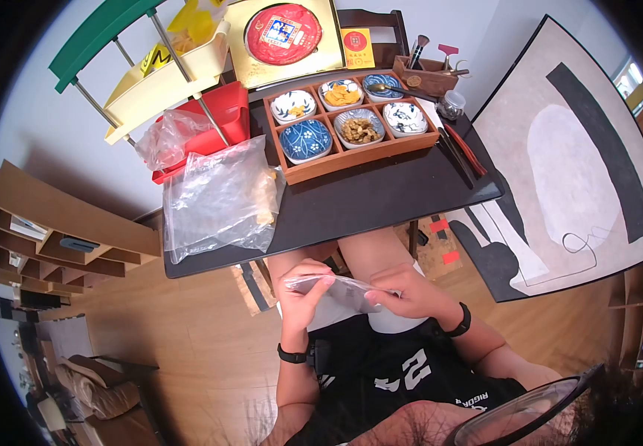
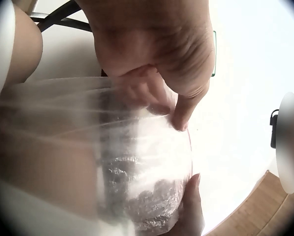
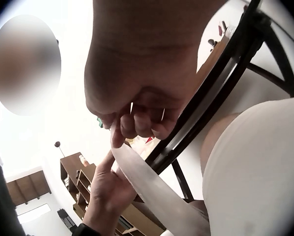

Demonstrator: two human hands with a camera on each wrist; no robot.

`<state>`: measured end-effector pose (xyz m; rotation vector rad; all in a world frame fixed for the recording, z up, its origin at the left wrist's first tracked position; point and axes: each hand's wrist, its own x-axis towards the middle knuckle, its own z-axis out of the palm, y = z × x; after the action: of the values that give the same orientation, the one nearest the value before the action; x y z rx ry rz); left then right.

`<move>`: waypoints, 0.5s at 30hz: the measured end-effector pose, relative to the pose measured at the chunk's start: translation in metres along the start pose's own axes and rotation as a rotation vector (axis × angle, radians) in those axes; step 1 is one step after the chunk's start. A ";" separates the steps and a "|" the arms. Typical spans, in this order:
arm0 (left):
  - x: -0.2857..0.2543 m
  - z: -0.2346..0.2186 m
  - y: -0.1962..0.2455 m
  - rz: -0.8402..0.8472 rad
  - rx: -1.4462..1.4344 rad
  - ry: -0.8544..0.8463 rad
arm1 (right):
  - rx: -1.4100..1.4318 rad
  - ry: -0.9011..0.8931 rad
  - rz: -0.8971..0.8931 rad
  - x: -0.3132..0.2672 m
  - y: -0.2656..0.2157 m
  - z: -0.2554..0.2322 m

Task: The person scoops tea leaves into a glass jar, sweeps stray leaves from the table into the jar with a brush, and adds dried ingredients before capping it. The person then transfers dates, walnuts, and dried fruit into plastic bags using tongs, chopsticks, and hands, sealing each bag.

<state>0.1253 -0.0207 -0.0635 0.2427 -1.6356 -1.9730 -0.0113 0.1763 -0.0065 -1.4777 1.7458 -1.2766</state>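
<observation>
Above the lap, a clear plastic bag (image 1: 347, 293) is stretched between both hands. My left hand (image 1: 301, 295) pinches one end of its upper edge between thumb and fingers. At the other end, my right hand (image 1: 403, 293) pinches the same edge. In the left wrist view, the see-through bag (image 2: 152, 167) hangs down from the fingers, creased and shiny. The right wrist view shows it edge-on as a pale strip (image 3: 152, 184) below my curled right fingers. Both hands are just in front of the black table's (image 1: 321, 215) near edge.
More clear bags (image 1: 214, 197), with something yellowish inside, lie on the table's left. Behind stands a wooden divided tray (image 1: 359, 157) of small bowls, several with snacks. A tiered rack with a red bin (image 1: 232, 111) is at the back left; tongs (image 1: 455, 152) lie right. A large picture (image 1: 582, 171) leans at right.
</observation>
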 end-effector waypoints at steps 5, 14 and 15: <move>-0.003 -0.002 0.000 -0.049 -0.054 0.006 | 0.016 0.068 -0.020 0.000 -0.004 0.001; -0.004 -0.012 -0.008 -0.062 -0.118 -0.046 | 0.048 0.165 -0.092 -0.004 0.006 0.000; -0.004 -0.013 -0.008 -0.069 -0.107 -0.016 | 0.005 0.124 -0.111 -0.005 0.008 -0.002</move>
<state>0.1328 -0.0286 -0.0754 0.2456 -1.5449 -2.1115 -0.0150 0.1810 -0.0134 -1.5407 1.7570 -1.4564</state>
